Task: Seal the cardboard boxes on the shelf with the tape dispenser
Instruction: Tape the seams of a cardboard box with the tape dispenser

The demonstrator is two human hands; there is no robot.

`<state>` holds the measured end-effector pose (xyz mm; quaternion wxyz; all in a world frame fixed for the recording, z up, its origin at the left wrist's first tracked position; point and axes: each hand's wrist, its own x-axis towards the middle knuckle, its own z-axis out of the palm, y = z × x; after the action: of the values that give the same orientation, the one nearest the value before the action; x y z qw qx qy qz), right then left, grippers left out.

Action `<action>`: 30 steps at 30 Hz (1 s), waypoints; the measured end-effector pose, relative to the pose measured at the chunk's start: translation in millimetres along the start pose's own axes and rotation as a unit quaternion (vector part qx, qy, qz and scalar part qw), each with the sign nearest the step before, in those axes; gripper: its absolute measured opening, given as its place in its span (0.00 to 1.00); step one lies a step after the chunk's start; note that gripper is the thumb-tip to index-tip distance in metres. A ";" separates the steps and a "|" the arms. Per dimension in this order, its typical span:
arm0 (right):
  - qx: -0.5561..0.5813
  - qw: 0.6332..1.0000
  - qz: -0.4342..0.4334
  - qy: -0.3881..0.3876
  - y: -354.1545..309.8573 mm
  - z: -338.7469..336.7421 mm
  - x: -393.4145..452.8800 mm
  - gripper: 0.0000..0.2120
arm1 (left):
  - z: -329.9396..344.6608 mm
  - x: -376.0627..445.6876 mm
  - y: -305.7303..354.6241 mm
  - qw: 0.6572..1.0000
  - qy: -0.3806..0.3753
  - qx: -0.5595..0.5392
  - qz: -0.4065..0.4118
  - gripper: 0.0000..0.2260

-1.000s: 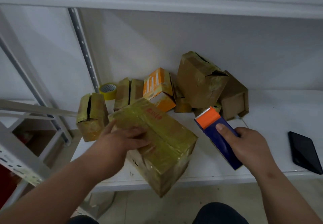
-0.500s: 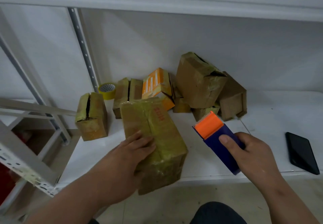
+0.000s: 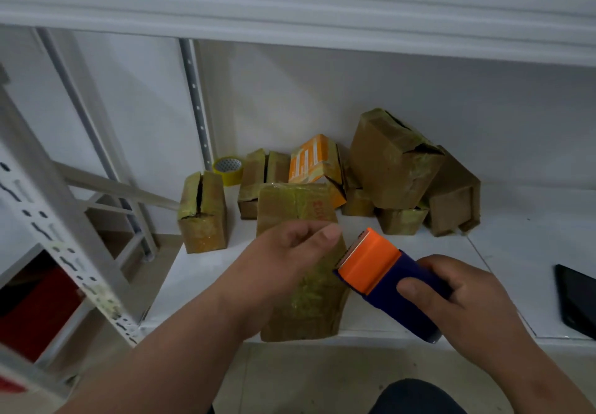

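Observation:
A long cardboard box (image 3: 295, 207) wrapped in yellowish tape lies on the white shelf (image 3: 516, 216), its near end at the front edge. My left hand (image 3: 287, 252) hovers just above it with fingers loosely curled and holds nothing; its thumb points toward the dispenser's head. My right hand (image 3: 461, 297) grips the blue tape dispenser (image 3: 387, 281) with its orange head and toothed blade turned to the box's right edge. Several more cardboard boxes are heaped at the back, among them a small box with a split top (image 3: 201, 220) and an orange printed box (image 3: 314, 163).
A yellow tape roll (image 3: 228, 170) stands at the back beside the rear upright. A black phone (image 3: 577, 300) lies on the shelf at the right. A perforated metal post (image 3: 64, 245) rises at the left, and the upper shelf board (image 3: 290, 7) overhangs.
The long box was turned and set down flat on the shelf, lengthwise toward me. My left hand lifted off it. The dispenser moved left, close to the box.

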<state>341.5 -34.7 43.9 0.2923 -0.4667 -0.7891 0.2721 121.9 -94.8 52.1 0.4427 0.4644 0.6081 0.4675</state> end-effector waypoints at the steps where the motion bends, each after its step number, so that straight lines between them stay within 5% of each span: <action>1: -0.001 1.000 -0.008 -0.005 -3.9 0.1 -1.1 0.34 | 0.0 -0.3 1.1 0.999 -0.026 -0.032 -0.011 0.20; 10: -0.007 0.998 -0.032 -0.055 -19.3 0.5 -9.9 0.33 | -4.0 -14.0 -1.3 0.996 -0.022 -0.085 -0.028 0.06; 17: -0.053 0.993 -0.054 -0.088 -21.7 3.2 -10.4 0.38 | -4.1 -21.0 -13.6 0.994 0.101 0.048 0.021 0.08; 24: -0.088 0.985 -0.110 -0.099 -28.0 4.1 2.7 0.32 | -9.9 -29.8 -8.5 0.972 0.180 0.132 0.073 0.08; 30: -0.150 0.979 -0.113 -0.077 -24.0 -18.6 15.0 0.35 | -47.3 -31.3 5.5 0.963 0.257 0.052 0.066 0.06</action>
<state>335.1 -28.3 76.5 0.1862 -0.3904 -0.8890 0.1504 82.2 -132.2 68.9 0.2151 0.3900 0.6932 0.5667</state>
